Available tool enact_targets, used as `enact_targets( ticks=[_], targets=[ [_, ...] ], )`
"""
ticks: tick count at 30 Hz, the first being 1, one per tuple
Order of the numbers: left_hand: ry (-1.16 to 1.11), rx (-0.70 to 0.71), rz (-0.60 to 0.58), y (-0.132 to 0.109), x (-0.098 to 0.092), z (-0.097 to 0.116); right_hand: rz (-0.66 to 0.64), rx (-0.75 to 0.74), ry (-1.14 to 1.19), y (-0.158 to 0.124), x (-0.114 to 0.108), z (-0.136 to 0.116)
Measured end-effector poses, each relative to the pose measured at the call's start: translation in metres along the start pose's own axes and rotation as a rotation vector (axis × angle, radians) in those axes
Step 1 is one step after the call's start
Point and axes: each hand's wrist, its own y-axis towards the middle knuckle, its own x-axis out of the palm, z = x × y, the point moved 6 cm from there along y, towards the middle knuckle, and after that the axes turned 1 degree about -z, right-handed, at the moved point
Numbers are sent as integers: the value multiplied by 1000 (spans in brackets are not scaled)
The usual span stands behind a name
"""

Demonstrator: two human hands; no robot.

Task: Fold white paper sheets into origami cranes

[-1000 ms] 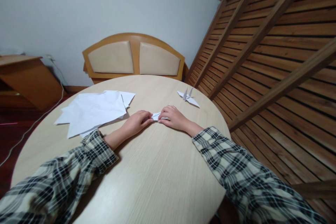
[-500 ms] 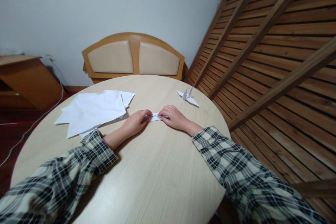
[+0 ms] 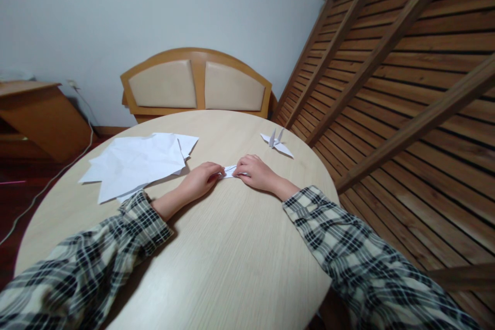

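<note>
Grip: we hold one small folded paper at both ends, the left hand pinching its left end between thumb and index finger, the right hand with fingertips closed on its right end. Its white middle shows in the gap between the hands; we cannot tell how the parts under our fingers are folded.

Nearest to us, the left sleeve and right sleeve, both in black-and-cream plaid, come in from the lower corners. Between them we note bare pale wood grain on the round table, on which the folded paper lies, ahead of us and near the middle.

Left of the left hand: overlapping white sheets, creased, corners jutting out. Farther off, beyond the right hand and apart from it, we record a paper crane, wings spread, two points raised.

Past the table edge we see a headboard with two cream panels, a slatted wooden frame slanting at right, and behind, a pale wall
</note>
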Motion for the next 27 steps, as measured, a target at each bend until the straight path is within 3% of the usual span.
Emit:
enact_targets(
  ticks=[15,27],
  targets=[
    [1,34,-5,0,1,1,-26,-18,14,1,-1,-1],
    [-12,37,7,0,0,4,136,39,-47,-2,-14,1]
  ],
)
